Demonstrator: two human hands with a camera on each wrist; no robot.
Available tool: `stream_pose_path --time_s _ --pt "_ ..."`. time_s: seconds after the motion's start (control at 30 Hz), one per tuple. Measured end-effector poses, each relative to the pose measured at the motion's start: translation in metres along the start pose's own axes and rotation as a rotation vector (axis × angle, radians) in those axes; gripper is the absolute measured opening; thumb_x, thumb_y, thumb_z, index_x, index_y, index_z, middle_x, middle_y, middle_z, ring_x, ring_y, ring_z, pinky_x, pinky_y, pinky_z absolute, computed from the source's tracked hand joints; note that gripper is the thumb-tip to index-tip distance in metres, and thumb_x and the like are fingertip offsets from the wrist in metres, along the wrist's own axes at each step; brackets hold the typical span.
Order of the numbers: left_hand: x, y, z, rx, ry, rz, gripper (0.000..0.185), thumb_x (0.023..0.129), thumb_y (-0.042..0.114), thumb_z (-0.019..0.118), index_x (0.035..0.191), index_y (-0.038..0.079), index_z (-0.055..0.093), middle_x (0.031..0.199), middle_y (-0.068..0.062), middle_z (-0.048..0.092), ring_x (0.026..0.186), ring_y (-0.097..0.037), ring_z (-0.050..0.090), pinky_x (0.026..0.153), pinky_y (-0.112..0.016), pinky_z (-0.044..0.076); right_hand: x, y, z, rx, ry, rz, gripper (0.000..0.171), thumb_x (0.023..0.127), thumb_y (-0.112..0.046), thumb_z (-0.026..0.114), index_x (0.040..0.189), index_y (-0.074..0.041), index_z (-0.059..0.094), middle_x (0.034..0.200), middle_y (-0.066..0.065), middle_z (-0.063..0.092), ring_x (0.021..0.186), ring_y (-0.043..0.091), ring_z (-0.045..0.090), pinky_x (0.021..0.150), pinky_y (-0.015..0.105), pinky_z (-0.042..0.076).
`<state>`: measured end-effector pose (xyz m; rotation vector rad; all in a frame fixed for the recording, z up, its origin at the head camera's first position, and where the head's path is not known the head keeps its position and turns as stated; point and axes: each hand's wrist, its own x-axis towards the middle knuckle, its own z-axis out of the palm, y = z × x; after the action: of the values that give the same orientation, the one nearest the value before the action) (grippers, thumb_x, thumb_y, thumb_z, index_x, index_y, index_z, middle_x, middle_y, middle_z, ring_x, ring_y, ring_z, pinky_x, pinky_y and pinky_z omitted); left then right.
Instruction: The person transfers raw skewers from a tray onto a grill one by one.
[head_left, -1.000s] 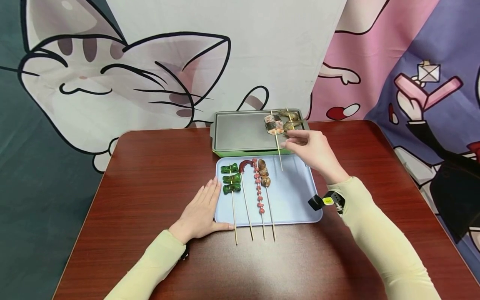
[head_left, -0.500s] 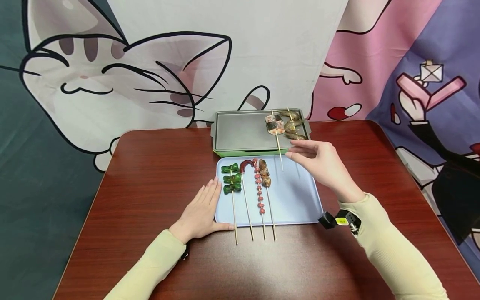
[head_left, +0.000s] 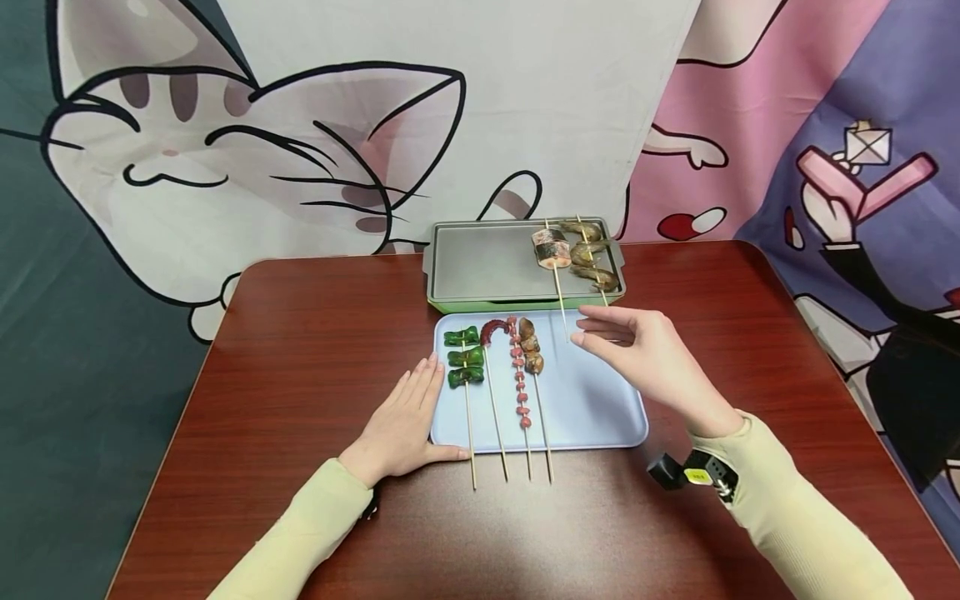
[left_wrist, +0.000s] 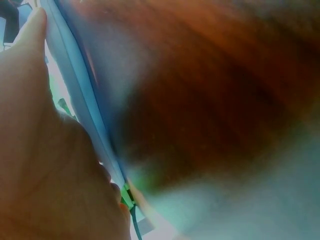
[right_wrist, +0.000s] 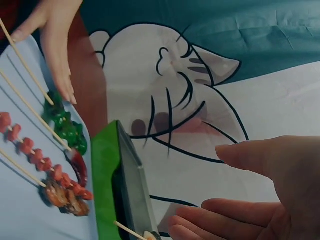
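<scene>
My left hand (head_left: pixel 397 421) lies with straight fingers along the left rim of the light blue tray (head_left: pixel 592 408), its thumb at the front corner. In the right wrist view, thumb and fingers of my right hand (right_wrist: pixel 270 185) stand apart with nothing between them. It hovers over the tray's back right part (head_left: pixel 652 354), just in front of the grill. On the grill plate (head_left: pixel 483 262) lie a fish-piece skewer (head_left: pixel 552 248) and a shrimp skewer (head_left: pixel 588 254), their sticks pointing toward me. The left wrist view mostly shows the palm and blurred table.
Side by side on the tray lie a green pepper skewer (head_left: pixel 465 357), a dark red curled tentacle skewer (head_left: pixel 492 331), a skewer of small pink-red pieces (head_left: pixel 519 375) and a brown chunk skewer (head_left: pixel 531 346). Their sticks overhang the front rim. Behind the brown table (head_left: pixel 322 325) hangs a cartoon cloth (head_left: pixel 525 100).
My right hand has drawn back from the grill, toward me and to the right, uncovering the shrimp skewer. My left hand and both grill skewers have stayed in place.
</scene>
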<state>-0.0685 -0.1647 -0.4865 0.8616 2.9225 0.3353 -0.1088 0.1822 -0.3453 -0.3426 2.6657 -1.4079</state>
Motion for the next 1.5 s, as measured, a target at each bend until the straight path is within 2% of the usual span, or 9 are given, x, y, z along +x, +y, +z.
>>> stream_pose_path --time_s 0.37,0.63,0.83,1.03,1.5 --pt "0.001 0.000 0.000 0.007 -0.004 -0.009 0.125 0.083 0.084 0.054 0.159 -0.008 0.017 0.166 -0.024 0.010 0.154 -0.032 0.008 0.123 -0.045 0.011 -0.015 0.019 0.024 0.015 -0.071 0.005 0.045 0.093 -0.028 0.078 0.128 -0.002 0.070 0.112 0.012 0.074 0.099 0.018 0.073 0.083 0.033 0.058" --pt "0.001 0.000 0.000 0.005 0.010 0.002 0.124 0.083 0.083 0.055 0.158 -0.009 0.018 0.166 -0.025 0.013 0.153 -0.034 0.010 0.122 -0.046 0.013 -0.022 0.042 0.046 0.005 -0.137 0.055 0.050 0.093 -0.028 0.077 0.129 0.005 0.067 0.107 0.011 0.075 0.097 0.020 0.073 0.085 0.041 0.058" --pt "0.000 -0.001 0.001 -0.001 0.002 0.000 0.124 0.084 0.082 0.055 0.158 -0.009 0.017 0.166 -0.025 0.012 0.154 -0.033 0.009 0.122 -0.046 0.012 -0.025 0.060 0.064 0.033 -0.186 0.116 0.051 0.091 -0.027 0.078 0.129 0.006 0.066 0.102 0.007 0.076 0.092 0.018 0.073 0.081 0.034 0.057" --pt "0.000 0.000 -0.001 -0.006 0.000 -0.002 0.124 0.083 0.083 0.055 0.159 -0.008 0.017 0.166 -0.024 0.011 0.154 -0.033 0.009 0.123 -0.046 0.012 -0.027 0.065 0.075 0.080 -0.202 0.144 0.053 0.088 -0.023 0.081 0.128 0.007 0.066 0.094 0.004 0.076 0.083 0.015 0.071 0.073 0.028 0.055" --pt "0.000 0.001 -0.002 -0.016 -0.009 -0.009 0.123 0.084 0.081 0.058 0.158 -0.009 0.017 0.166 -0.025 0.012 0.154 -0.033 0.009 0.123 -0.045 0.011 -0.029 0.071 0.095 0.127 -0.176 0.181 0.056 0.080 -0.005 0.083 0.130 0.009 0.063 0.085 0.002 0.071 0.075 0.014 0.069 0.065 0.025 0.052"
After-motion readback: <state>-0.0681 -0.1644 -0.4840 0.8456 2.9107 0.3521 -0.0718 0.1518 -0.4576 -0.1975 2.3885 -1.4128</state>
